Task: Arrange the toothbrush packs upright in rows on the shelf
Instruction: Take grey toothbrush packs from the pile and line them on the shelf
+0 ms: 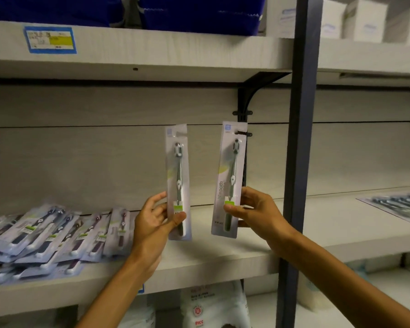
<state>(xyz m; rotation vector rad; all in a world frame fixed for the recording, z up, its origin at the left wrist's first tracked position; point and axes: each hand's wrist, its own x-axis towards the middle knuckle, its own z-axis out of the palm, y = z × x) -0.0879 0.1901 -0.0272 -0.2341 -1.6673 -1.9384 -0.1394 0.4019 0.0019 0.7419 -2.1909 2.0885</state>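
Note:
My left hand [155, 221] pinches the lower part of a toothbrush pack [178, 171] and holds it upright in front of the shelf's back wall. My right hand [256, 210] grips a second toothbrush pack [230, 166] near its bottom, also upright and tilted slightly right. Both packs hang in the air above the pale wooden shelf [223, 254]. A loose pile of several toothbrush packs [52, 235] lies flat and overlapping on the left part of the same shelf.
A dark metal upright [298, 162] divides the shelving just right of my right hand, with a black bracket [249, 95] above. More flat packs [398, 204] lie on the neighbouring shelf at right. White bags [213, 306] sit below; blue bins [199, 13] and white boxes [365, 17] above.

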